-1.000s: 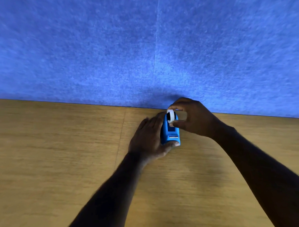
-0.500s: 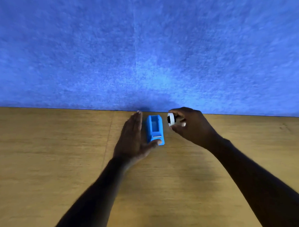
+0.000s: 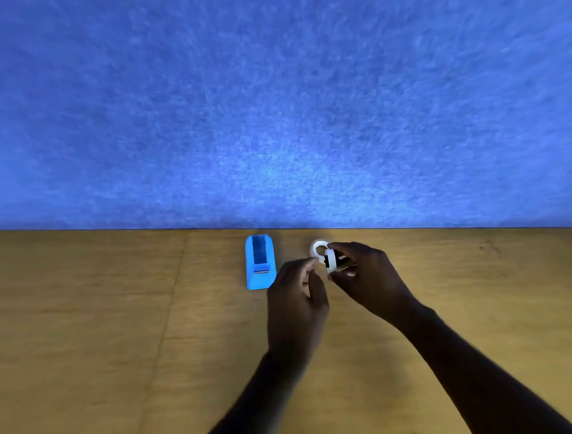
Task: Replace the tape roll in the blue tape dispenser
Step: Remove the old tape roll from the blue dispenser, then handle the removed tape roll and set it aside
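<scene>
The blue tape dispenser [image 3: 260,263] stands on the wooden table near the wall, its roll slot empty. Just right of it, my right hand [image 3: 367,279] grips a white roll piece with a black hub [image 3: 330,262]. A thin white tape ring [image 3: 316,246] stands tilted right behind that piece, touching it. My left hand [image 3: 296,301] is below the ring with thumb and forefinger pinched at its lower left edge. Both hands hover a little right of the dispenser, and neither touches it.
A blue felt wall panel [image 3: 273,102] rises straight behind the dispenser along the back edge of the wooden table [image 3: 103,339]. A faint seam runs down the tabletop left of the dispenser.
My right hand lifted the roll out of the dispenser and carried it right. My left hand let go of the dispenser and came over to the roll; a white ring now shows apart from the hub.
</scene>
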`<state>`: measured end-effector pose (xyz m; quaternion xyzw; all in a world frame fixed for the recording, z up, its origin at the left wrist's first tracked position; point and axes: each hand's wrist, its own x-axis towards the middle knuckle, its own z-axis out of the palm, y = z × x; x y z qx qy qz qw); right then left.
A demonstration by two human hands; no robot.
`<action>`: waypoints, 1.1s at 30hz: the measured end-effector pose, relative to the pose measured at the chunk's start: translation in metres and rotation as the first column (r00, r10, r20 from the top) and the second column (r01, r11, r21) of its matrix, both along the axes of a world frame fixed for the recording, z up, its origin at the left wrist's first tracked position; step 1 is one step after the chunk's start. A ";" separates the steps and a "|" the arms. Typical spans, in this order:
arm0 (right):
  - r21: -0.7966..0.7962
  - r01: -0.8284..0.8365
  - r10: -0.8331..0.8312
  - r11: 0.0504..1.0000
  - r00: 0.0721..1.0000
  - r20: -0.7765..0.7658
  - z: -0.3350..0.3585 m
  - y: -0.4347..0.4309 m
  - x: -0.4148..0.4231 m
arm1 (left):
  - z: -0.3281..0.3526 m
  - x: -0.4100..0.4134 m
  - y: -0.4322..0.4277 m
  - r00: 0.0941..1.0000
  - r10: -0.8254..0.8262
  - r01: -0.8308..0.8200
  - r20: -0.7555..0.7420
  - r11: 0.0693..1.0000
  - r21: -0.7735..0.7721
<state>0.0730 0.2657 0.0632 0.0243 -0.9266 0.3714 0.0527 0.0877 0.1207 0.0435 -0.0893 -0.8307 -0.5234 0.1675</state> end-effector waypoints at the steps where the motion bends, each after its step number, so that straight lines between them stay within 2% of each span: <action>1: -0.006 0.000 0.000 1.000 1.000 -0.004 -0.001 0.003 0.002 | 0.001 -0.003 0.008 0.998 0.015 -0.017 0.061 0.999 0.036; 4: 0.007 -0.020 0.020 1.000 1.000 -0.004 -0.004 0.011 0.005 | 0.005 -0.011 0.023 0.958 0.019 -0.059 0.287 0.990 0.130; 7: -0.002 -0.023 0.023 1.000 1.000 -0.016 -0.005 0.016 0.007 | 0.002 -0.018 0.030 0.923 -0.036 -0.035 0.383 0.984 0.177; 11: -0.078 0.028 -0.028 0.997 1.000 0.003 -0.005 0.021 0.008 | -0.005 -0.022 0.034 0.909 -0.108 0.011 0.403 0.972 0.235; 16: -0.164 0.051 -0.056 0.985 0.998 -0.028 -0.009 0.023 0.008 | -0.003 -0.020 0.040 0.915 -0.083 -0.034 0.396 0.959 0.281; 19: -0.261 0.077 -0.096 0.962 0.994 -0.058 -0.008 0.020 0.010 | -0.002 -0.021 0.044 0.912 -0.065 -0.078 0.406 0.942 0.325; 23: -0.375 0.168 -0.186 0.912 0.983 -0.010 -0.010 0.018 0.010 | -0.006 -0.025 0.044 0.886 -0.110 -0.089 0.450 0.913 0.399; 30: -0.447 0.237 -0.258 0.863 0.966 0.013 -0.017 0.011 0.008 | -0.009 -0.032 0.042 0.873 -0.183 -0.062 0.452 0.878 0.474; 33: -0.449 0.240 -0.265 0.861 0.964 0.009 -0.017 0.008 0.008 | -0.013 -0.035 0.040 0.882 -0.208 -0.010 0.423 0.889 0.459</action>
